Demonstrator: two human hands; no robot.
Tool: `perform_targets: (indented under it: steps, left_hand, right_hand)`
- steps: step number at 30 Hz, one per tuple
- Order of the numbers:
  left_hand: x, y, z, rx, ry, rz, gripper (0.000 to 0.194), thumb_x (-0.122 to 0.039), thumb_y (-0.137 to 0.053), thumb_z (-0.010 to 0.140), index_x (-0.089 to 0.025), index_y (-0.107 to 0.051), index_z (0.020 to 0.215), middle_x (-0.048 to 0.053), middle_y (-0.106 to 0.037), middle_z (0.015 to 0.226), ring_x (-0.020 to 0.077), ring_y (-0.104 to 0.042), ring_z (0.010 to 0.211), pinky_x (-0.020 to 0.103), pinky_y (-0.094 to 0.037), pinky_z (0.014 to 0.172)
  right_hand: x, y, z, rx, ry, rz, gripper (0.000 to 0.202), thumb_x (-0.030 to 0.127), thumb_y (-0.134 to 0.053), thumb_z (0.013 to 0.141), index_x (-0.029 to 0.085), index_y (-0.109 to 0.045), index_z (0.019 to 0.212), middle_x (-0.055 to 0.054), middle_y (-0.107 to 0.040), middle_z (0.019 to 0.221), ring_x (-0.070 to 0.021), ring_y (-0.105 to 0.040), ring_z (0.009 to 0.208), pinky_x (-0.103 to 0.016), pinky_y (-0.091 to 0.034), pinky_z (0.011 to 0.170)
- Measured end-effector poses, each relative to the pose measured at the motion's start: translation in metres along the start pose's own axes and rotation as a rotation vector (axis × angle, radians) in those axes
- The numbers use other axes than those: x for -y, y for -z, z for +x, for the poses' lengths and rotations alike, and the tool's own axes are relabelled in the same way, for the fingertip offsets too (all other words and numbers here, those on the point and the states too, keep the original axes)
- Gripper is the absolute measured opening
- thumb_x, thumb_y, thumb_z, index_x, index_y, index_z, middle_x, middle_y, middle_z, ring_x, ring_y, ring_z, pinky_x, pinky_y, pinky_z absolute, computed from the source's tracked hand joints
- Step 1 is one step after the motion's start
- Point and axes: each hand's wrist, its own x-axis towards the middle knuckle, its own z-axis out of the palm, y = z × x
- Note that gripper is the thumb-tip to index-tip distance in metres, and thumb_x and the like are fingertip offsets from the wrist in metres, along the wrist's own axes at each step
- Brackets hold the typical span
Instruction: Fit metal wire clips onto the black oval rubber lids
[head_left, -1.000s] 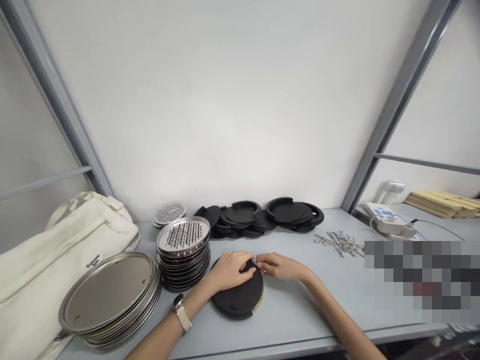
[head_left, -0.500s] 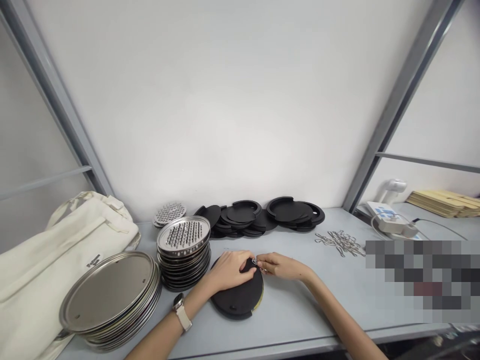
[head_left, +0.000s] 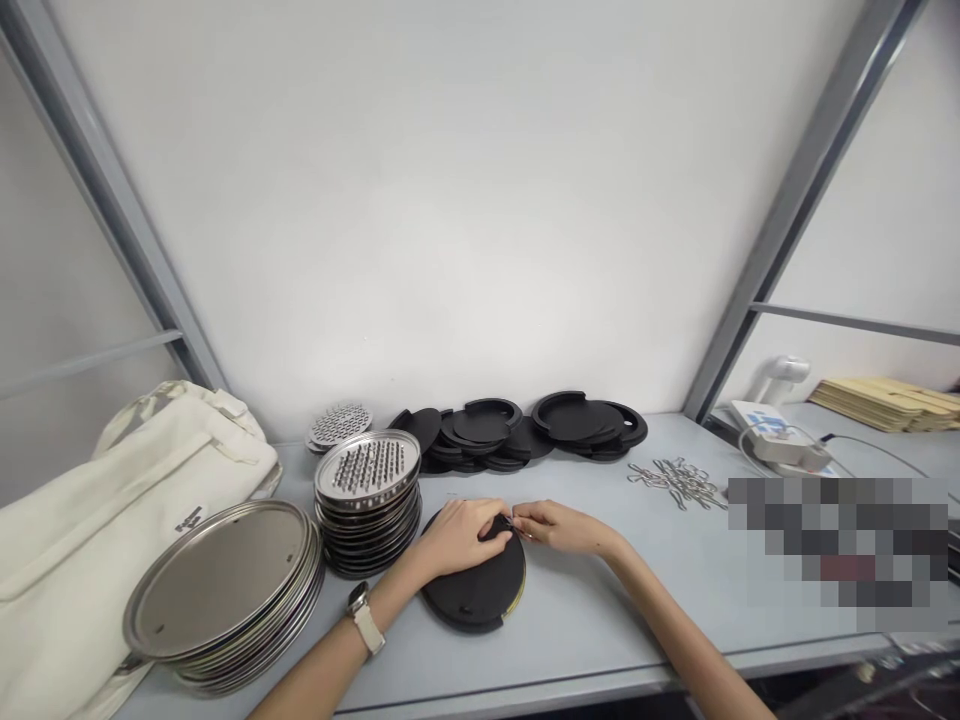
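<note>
A black round disc [head_left: 480, 592] lies on the grey table, with a strip of yellow showing at its lower right edge. My left hand [head_left: 463, 540] is over its upper part, fingers and thumb curled to grip it near the top edge. Close beside it, my right hand [head_left: 546, 525] pinches a small bent metal wire clip [head_left: 517, 523] against that edge. Fingers partly cover the clip, so I cannot tell how far it passes through the disc. More such wire clips [head_left: 679, 482] lie in a loose heap to the right.
Left of the disc stand a stack of round grater plates [head_left: 367, 505] and a stack of large metal discs [head_left: 221, 580], beside a cream bag [head_left: 157, 480]. Black ring-shaped holders [head_left: 487, 430] are piled along the wall [head_left: 465, 200]. Wooden boards [head_left: 885, 402] and a white device [head_left: 780, 435] sit far right.
The view has shifted very slightly. My right fingers have turned a little on the wire clip at the disc's edge; my left hand stays in place.
</note>
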Motion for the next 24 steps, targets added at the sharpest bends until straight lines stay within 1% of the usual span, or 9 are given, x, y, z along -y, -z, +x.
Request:
perform_targets:
  steps: [8,13,24]
  left_hand:
    - [-0.0050,0.0043,-0.0008,0.000,-0.029,0.021,0.016,-0.031,-0.050,0.086,-0.024,-0.058,0.098,-0.003,-0.053,0.068,0.0119,-0.046,0.059,0.023,-0.025,0.056]
    - [-0.0063,0.0041,-0.0006,0.002,-0.016,0.026,0.019,-0.031,-0.050,0.086,-0.023,-0.057,0.101,-0.003,-0.055,0.070,0.0128,-0.047,0.059,0.023,-0.025,0.056]
    - [-0.0039,0.0025,0.0005,0.023,-0.021,0.030,0.016,-0.031,-0.049,0.087,-0.023,-0.059,0.097,-0.003,-0.050,0.065,0.0113,-0.044,0.057,0.023,-0.025,0.055]
  right_hand:
    - [-0.0012,-0.0008,-0.0002,-0.006,-0.005,0.014,0.033,0.042,-0.036,0.091,0.017,-0.051,0.075,0.002,-0.044,0.067,-0.0111,-0.036,0.060,-0.023,-0.034,0.058]
    - [-0.0029,-0.0006,0.0007,-0.010,-0.005,-0.009,0.033,0.042,-0.036,0.091,0.017,-0.050,0.075,0.002,-0.044,0.067,-0.0114,-0.037,0.060,-0.023,-0.035,0.059]
    - [-0.0028,0.0000,0.0003,0.000,0.001,0.002,0.032,0.040,-0.036,0.092,0.017,-0.049,0.075,0.002,-0.042,0.066,-0.0103,-0.035,0.059,-0.022,-0.033,0.056]
